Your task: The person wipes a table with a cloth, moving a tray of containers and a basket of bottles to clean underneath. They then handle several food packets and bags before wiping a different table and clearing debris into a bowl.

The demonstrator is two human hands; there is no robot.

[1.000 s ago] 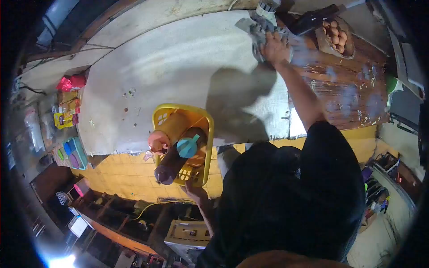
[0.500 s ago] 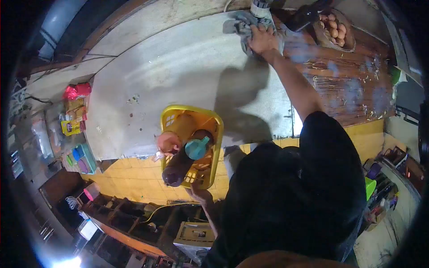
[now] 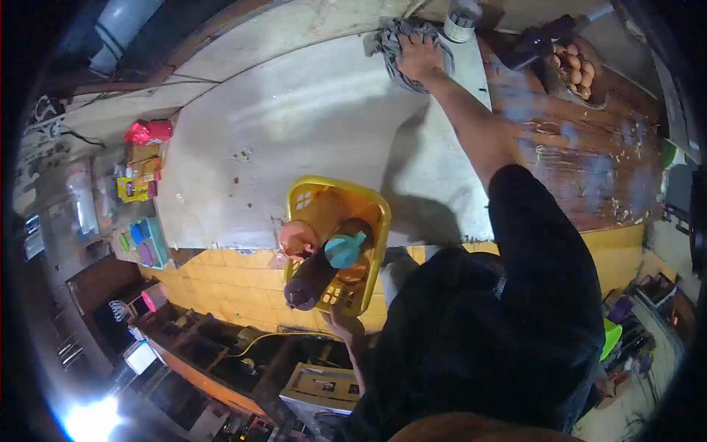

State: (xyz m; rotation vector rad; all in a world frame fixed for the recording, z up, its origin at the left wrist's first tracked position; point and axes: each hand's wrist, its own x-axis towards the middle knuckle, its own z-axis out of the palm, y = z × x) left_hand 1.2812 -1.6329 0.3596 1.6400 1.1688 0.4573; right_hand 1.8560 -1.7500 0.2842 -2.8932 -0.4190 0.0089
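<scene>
A yellow plastic basket (image 3: 381, 221) is held by its lower rim in my left hand (image 3: 345, 325), in front of the white tabletop's near edge. The basket holds several bottles or jugs: one with a pink top (image 3: 298, 240), one with a turquoise lid (image 3: 345, 251) and a dark one (image 3: 308, 281). At the far side of the white tabletop (image 3: 294, 125), my right hand (image 3: 421, 59) presses down on a crumpled grey cloth (image 3: 390, 48), fingers bent into it. My left fingers are partly hidden behind the basket.
Just right of the cloth stands a jar (image 3: 460, 20). A bowl of eggs (image 3: 578, 70) and a dark bottle (image 3: 541, 40) sit on the brown wooden surface (image 3: 582, 162), littered with scraps. Packets (image 3: 140, 173) and a turquoise tray (image 3: 151, 243) lie at the left.
My right hand has slid the grey cloth leftward, away from the jar and the brown surface. The left hand still holds the basket; the whole view has shifted slightly.
</scene>
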